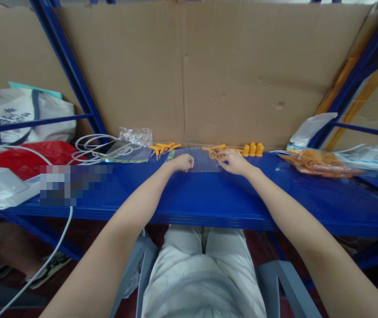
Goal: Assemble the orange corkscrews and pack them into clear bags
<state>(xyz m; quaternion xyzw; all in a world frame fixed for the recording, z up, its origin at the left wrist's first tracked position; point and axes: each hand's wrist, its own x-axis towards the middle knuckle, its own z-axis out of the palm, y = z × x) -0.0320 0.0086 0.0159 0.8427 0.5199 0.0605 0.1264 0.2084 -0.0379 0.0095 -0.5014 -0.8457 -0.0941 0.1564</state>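
A clear plastic bag (205, 165) lies flat near the back of the blue shelf. On its left side is my left hand (184, 163), fingers curled closed; anything inside them is too small to name. My right hand (233, 161) is at the bag's right end, its fingers bent around an orange ring-shaped piece (213, 154). Beyond my left hand sit several orange pieces with small chains (162, 148). Upright orange bell-shaped pieces (253, 149) stand in a group just right of my right hand.
White coiled cables (92, 148), another clear bag (125, 151), a red bag (36, 159) and a white power strip (16, 192) lie left. A bag of orange parts (318, 162) is right. Cardboard (225, 75) stands behind. A person's leg (13, 247) shows below left.
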